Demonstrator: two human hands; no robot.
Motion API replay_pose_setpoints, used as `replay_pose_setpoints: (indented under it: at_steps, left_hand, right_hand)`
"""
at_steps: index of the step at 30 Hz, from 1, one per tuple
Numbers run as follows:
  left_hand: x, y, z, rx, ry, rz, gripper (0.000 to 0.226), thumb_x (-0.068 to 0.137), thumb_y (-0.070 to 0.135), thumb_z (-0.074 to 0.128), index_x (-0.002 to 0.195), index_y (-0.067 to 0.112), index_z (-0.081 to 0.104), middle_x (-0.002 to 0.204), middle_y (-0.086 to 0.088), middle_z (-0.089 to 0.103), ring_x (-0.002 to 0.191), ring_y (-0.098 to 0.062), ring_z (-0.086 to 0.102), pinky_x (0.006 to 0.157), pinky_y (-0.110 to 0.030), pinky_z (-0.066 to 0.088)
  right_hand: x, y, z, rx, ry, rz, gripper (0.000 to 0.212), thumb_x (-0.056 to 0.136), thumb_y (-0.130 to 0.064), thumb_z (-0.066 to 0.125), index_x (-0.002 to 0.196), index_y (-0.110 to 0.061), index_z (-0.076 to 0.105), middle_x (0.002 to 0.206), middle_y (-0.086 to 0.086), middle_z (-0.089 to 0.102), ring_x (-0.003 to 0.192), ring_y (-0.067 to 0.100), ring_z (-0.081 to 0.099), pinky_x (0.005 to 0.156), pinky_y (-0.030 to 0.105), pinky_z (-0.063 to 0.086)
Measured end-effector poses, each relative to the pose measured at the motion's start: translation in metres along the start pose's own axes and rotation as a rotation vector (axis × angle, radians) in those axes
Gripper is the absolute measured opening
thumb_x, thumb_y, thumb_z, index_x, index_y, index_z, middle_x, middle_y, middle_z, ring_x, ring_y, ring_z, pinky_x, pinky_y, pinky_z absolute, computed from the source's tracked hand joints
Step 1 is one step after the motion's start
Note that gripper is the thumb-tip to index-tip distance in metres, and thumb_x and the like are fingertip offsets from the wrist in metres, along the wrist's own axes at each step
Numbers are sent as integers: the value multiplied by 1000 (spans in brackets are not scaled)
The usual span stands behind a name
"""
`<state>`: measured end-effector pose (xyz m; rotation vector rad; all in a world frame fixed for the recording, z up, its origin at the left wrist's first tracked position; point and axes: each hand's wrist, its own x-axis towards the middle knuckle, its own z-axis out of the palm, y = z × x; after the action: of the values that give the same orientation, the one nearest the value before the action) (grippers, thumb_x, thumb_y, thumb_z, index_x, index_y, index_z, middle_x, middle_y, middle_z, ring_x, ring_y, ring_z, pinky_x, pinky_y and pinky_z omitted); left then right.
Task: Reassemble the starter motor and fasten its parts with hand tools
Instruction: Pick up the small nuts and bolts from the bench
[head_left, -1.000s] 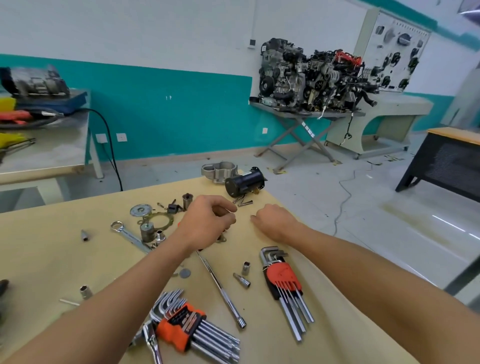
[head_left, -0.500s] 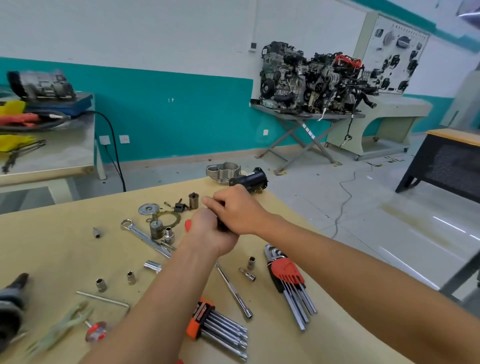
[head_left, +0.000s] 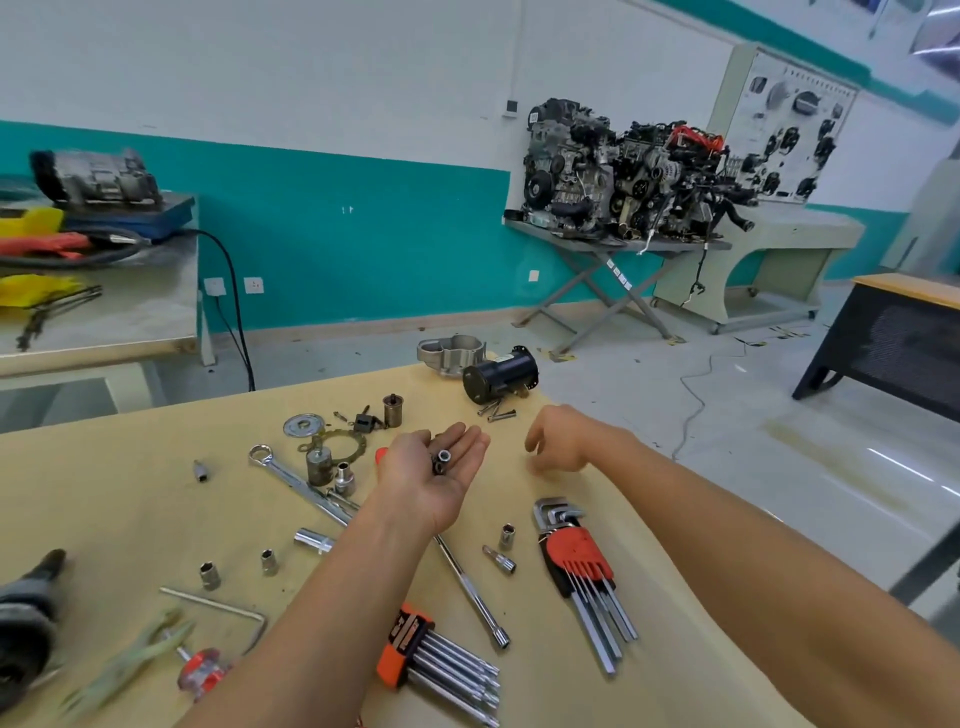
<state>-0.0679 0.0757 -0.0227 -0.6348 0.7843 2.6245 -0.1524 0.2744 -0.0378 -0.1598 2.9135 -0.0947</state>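
A small silver socket (head_left: 444, 457) and a dark bit lie in my left hand (head_left: 435, 475), palm up, fingers spread flat. My right hand (head_left: 558, 441) hovers beside it, empty, fingers loosely curled downward. The black starter motor body (head_left: 500, 375) sits beyond on the table (head_left: 104, 499).

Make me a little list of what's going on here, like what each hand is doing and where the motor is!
left hand: palm up, open, small metal socket lying in it
right hand: empty, fingers curled down, hovering over the table
motor body: black cylinder on its side at the table's far edge
housing: silver casting just behind the motor body
loose bolts: in front of the motor body
hex key set: red holder, near right forearm
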Motion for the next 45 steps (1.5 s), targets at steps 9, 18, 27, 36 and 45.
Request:
replay_pose_setpoints:
  at_steps: [9, 18, 27, 36, 45]
  left_hand:
    - [9, -3, -4, 72, 86, 26, 44, 107, 19, 36, 92, -14, 61, 93, -30, 67, 84, -39, 67, 79, -42, 56]
    - [5, -6, 0, 12, 38, -11, 47, 109, 21, 31, 96, -16, 58, 94, -30, 65, 85, -42, 65, 85, -47, 54]
    - [5, 2, -14, 97, -27, -55, 46, 108, 20, 33, 102, -17, 61, 87, -30, 72, 90, -43, 68, 84, -45, 55]
    - [13, -7, -17, 149, -41, -72, 46, 107, 21, 37, 103, -16, 63, 93, -29, 73, 72, -40, 74, 66, -43, 61]
    - [12, -9, -12, 165, -53, -74, 45, 107, 21, 38, 103, -15, 65, 94, -29, 73, 73, -40, 74, 67, -42, 61]
  right_hand:
    - [-2, -25, -9, 117, 51, -198, 15, 80, -12, 71, 93, -11, 79, 90, 4, 76, 79, 14, 67, 76, 34, 59]
    - [19, -34, -45, 344, 203, -371, 20, 87, -8, 69, 103, -17, 77, 95, 0, 74, 79, 9, 68, 81, 31, 58]
    - [66, -2, 0, -267, 228, -292, 60, 88, -4, 54, 141, -33, 51, 137, 2, 61, 117, 25, 60, 93, 38, 51]
    - [87, -13, 9, -397, 193, -308, 40, 92, -4, 53, 129, -18, 57, 121, 7, 61, 101, 27, 62, 84, 38, 53]
    - [85, -13, 5, -386, 122, -192, 19, 91, 0, 55, 106, -8, 63, 104, 10, 53, 82, 26, 56, 68, 34, 43]
